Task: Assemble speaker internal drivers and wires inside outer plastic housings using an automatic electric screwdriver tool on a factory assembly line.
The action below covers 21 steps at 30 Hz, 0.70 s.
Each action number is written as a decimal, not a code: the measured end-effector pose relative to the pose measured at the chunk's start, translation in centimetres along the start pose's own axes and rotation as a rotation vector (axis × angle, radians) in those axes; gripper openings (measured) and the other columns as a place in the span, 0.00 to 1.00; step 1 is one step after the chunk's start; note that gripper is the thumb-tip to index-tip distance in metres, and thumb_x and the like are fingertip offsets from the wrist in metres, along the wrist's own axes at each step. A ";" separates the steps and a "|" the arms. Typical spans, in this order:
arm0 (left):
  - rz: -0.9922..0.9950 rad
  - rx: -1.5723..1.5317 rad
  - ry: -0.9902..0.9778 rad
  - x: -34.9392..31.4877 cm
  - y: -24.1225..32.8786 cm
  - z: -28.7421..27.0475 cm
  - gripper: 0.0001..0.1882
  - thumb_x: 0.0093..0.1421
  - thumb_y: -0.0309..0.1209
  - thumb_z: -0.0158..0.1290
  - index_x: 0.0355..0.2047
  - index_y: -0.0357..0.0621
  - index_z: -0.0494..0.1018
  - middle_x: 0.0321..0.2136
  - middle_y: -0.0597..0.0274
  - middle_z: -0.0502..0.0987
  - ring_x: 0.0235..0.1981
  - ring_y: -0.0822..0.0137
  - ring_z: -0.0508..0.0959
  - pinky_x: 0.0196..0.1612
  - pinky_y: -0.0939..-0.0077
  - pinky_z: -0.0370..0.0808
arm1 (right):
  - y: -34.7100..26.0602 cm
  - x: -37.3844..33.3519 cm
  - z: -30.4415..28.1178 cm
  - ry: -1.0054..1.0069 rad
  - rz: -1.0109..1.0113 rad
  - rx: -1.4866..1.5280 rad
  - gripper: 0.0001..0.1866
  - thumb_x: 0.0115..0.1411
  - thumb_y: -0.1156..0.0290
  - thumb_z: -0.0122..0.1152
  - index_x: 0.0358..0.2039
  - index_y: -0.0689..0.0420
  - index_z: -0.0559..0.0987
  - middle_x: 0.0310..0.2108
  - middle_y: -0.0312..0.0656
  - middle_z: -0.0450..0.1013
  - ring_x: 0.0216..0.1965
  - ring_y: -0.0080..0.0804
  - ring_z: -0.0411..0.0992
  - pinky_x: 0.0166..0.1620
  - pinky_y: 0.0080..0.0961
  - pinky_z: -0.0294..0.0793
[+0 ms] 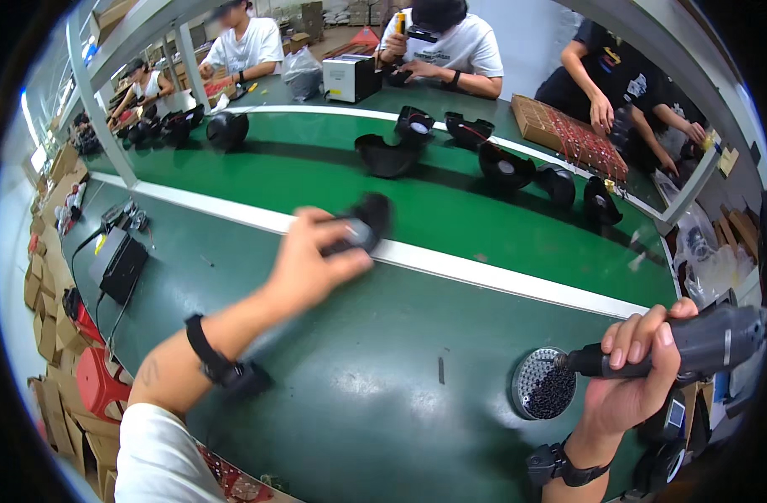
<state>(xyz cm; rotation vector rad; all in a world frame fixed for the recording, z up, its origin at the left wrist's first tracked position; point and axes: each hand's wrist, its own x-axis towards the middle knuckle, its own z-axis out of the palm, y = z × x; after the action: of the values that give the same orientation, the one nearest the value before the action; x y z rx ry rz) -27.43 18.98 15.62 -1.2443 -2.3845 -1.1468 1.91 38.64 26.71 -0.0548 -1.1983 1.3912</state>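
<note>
My left hand (pixel 304 258) is closed on a black curved plastic shell (pixel 373 220), blurred by motion, over the white rail beside the green belt. A pale round piece shows in the shell near my fingers. On the right, my right hand (pixel 639 360) wraps round a black electric screwdriver (pixel 706 339). Its nose points left, and the tip is at the rim of a round metal dish (pixel 522 404). Small black screws (pixel 551 394) lie heaped in the dish; whether the tip touches them I cannot tell.
More black shells (pixel 392 155) sit on the green belt (pixel 316 189) beyond the white rail (pixel 450 267). A black box with cables (pixel 119 267) stands at the left of the table. Several people work across the belt, near a white-and-black box (pixel 350 78) and a carton of red parts (pixel 568 138).
</note>
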 end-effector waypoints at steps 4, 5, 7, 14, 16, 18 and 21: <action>-0.287 0.334 0.223 8.0 -12.1 -1.3 0.27 0.45 0.47 0.72 0.39 0.39 0.83 0.44 0.43 0.74 0.51 0.47 0.71 0.56 0.58 0.70 | 0.3 1.1 -0.5 0.021 0.006 -0.081 0.16 0.61 0.72 0.53 0.46 0.58 0.61 0.19 0.35 0.62 0.15 0.20 0.60 0.24 0.20 0.66; -0.265 0.418 0.243 9.9 -14.2 -1.2 0.28 0.44 0.47 0.71 0.39 0.39 0.83 0.44 0.42 0.74 0.52 0.45 0.69 0.58 0.56 0.68 | 0.2 1.2 -0.5 0.019 0.009 -0.096 0.16 0.60 0.72 0.54 0.46 0.58 0.61 0.19 0.35 0.63 0.15 0.20 0.60 0.23 0.20 0.66; -0.252 0.477 0.247 13.9 -16.6 0.3 0.27 0.44 0.48 0.71 0.39 0.41 0.83 0.44 0.43 0.74 0.51 0.45 0.70 0.58 0.56 0.68 | 0.5 1.3 -0.9 0.030 0.013 -0.116 0.17 0.59 0.72 0.55 0.46 0.58 0.61 0.19 0.34 0.62 0.15 0.20 0.60 0.23 0.20 0.66; -0.521 0.594 -0.042 23.2 -19.7 3.2 0.32 0.52 0.59 0.62 0.51 0.55 0.80 0.62 0.49 0.65 0.64 0.43 0.60 0.66 0.44 0.59 | 0.8 2.0 -1.7 0.070 0.030 -0.187 0.19 0.58 0.71 0.58 0.46 0.58 0.60 0.19 0.34 0.63 0.15 0.19 0.60 0.22 0.20 0.67; -0.755 0.630 -0.209 25.5 -19.0 2.6 0.35 0.56 0.62 0.56 0.61 0.66 0.72 0.71 0.52 0.51 0.72 0.40 0.46 0.67 0.26 0.46 | 0.8 2.3 -2.1 0.082 0.035 -0.191 0.19 0.58 0.71 0.58 0.46 0.58 0.60 0.20 0.34 0.63 0.15 0.19 0.60 0.22 0.20 0.67; -0.707 0.827 -0.107 27.0 -18.1 2.2 0.34 0.59 0.57 0.51 0.64 0.61 0.69 0.68 0.48 0.60 0.70 0.45 0.54 0.70 0.48 0.50 | 0.5 2.5 -2.1 0.083 0.037 -0.186 0.20 0.58 0.71 0.58 0.46 0.58 0.60 0.20 0.35 0.63 0.15 0.20 0.60 0.22 0.21 0.68; -0.488 0.568 0.265 27.8 -9.7 5.4 0.25 0.60 0.45 0.54 0.58 0.59 0.73 0.66 0.52 0.61 0.67 0.49 0.60 0.64 0.38 0.59 | 0.5 2.6 -2.3 0.082 0.036 -0.200 0.20 0.57 0.71 0.59 0.46 0.58 0.60 0.20 0.35 0.63 0.15 0.20 0.60 0.22 0.21 0.68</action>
<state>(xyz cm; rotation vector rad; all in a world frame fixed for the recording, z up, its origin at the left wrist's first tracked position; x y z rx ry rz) -51.26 36.33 20.88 -0.3229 -2.5927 -0.5939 2.40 42.13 26.93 -0.2725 -1.2691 1.2838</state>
